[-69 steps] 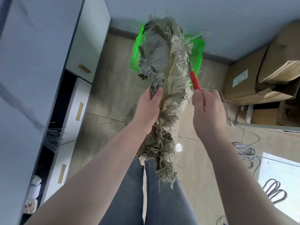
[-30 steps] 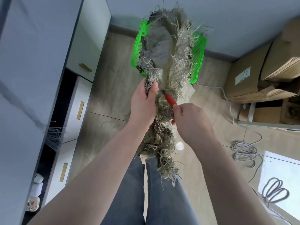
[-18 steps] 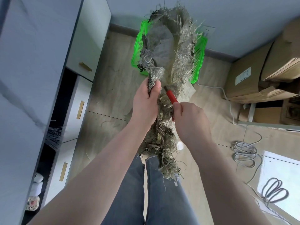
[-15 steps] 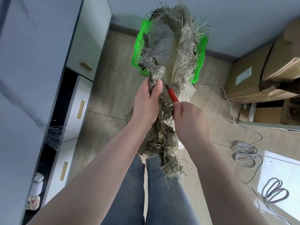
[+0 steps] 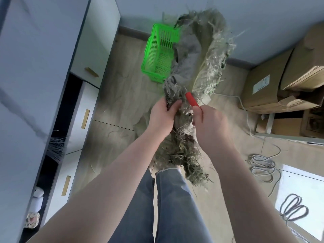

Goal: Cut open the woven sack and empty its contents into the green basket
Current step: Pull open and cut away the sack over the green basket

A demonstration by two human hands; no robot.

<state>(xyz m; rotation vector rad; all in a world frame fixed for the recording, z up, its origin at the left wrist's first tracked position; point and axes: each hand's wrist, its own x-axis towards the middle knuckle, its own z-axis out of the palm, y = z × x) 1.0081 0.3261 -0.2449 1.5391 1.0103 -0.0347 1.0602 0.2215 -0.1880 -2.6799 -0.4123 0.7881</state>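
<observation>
Red-handled cutter [image 5: 192, 101] sits clenched in the right hand [image 5: 212, 125]; the left hand [image 5: 162, 116] pinches the frayed woven sack [image 5: 185, 76]. Sack looks slit and partly opened, nothing visibly emptied; green basket [image 5: 158, 55] waits on the floor beyond.
</observation>
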